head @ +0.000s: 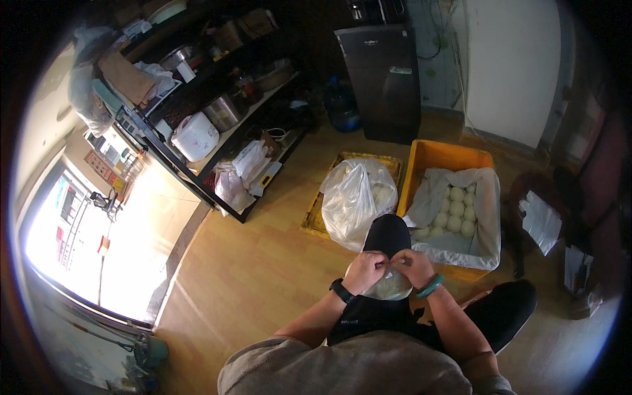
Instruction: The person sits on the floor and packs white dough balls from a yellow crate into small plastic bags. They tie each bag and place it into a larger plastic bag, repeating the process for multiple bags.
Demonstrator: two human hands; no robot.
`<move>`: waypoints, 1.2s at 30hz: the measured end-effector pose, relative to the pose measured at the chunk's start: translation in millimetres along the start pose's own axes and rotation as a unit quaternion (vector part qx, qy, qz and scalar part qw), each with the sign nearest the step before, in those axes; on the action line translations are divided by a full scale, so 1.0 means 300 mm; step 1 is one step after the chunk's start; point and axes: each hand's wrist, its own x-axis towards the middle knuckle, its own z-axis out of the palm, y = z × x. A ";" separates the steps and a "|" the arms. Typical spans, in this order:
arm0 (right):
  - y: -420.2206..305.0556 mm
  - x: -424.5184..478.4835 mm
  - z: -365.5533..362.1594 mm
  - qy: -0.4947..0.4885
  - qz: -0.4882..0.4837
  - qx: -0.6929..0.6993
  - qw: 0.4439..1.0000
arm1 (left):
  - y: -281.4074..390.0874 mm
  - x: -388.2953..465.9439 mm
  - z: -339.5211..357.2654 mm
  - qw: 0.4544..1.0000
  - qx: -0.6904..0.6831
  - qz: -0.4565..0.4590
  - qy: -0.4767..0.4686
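Note:
A clear plastic bag (390, 289) with pale contents rests on my lap. My left hand (366, 270) and my right hand (414, 267) meet at its gathered top, their fingertips pinching the plastic close together. In front of my knee stands a large translucent plastic bag (348, 207) filled with pale round pieces, on a yellow plastic crate (313, 217). To its right is a deep yellow plastic bin (429, 153) lined with a whitish sheet (486, 197). Rows of pale round balls (455, 210), like dough, lie inside the liner.
A dark small refrigerator (382, 84) and a blue water jug (340, 106) stand beyond the crates. At the left, a metal shelf rack (197, 180) carries pots, a white rice cooker (196, 137) and bags. A bright doorway (113, 247) opens at far left. Silvery packaging (541, 222) sits at right.

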 end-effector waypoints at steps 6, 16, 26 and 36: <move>-0.054 -0.018 0.036 0.092 -0.098 -0.174 0.976 | 0.041 0.000 0.009 0.997 0.053 0.046 0.027; 0.014 -0.034 0.080 0.190 -0.155 -0.176 0.953 | 0.006 0.015 0.023 0.998 0.042 -0.035 0.010; 0.034 -0.036 0.078 0.184 -0.153 -0.159 0.958 | -0.009 0.037 -0.002 0.995 -0.069 -0.048 -0.057; -0.001 -0.122 0.006 0.113 -0.280 -0.300 0.905 | -0.007 -0.005 0.012 0.998 0.036 -0.030 -0.044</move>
